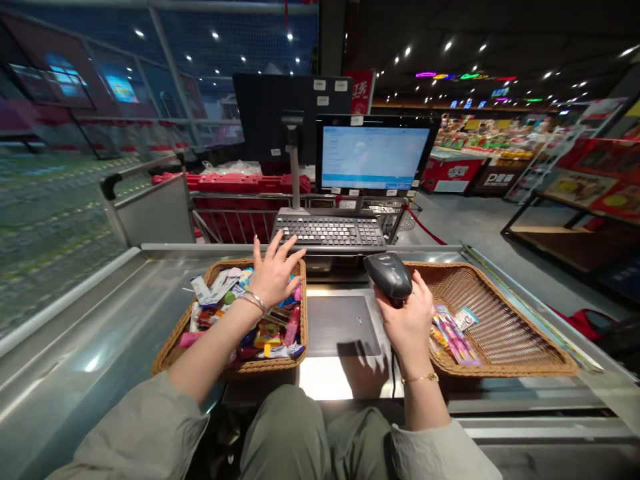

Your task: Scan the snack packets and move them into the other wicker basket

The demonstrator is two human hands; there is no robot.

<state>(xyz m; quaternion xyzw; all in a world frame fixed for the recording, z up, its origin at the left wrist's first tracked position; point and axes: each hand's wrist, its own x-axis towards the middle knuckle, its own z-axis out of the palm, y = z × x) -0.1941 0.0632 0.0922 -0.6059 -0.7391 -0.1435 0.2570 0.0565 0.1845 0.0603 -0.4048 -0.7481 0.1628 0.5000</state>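
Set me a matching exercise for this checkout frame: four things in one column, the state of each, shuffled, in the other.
Things:
1. left hand
2. right hand
3. left basket
4. right basket

States:
a. mostly bare, with a few packets at one end
b. closed around the scanner
c. open, fingers spread
d. nearly full

Pairs: 1-c, 2-b, 3-d, 4-a

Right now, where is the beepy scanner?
In the head view, the scanner is gripped in the right hand, just right of centre. It sits between the dark pad and the right basket, below the keyboard.
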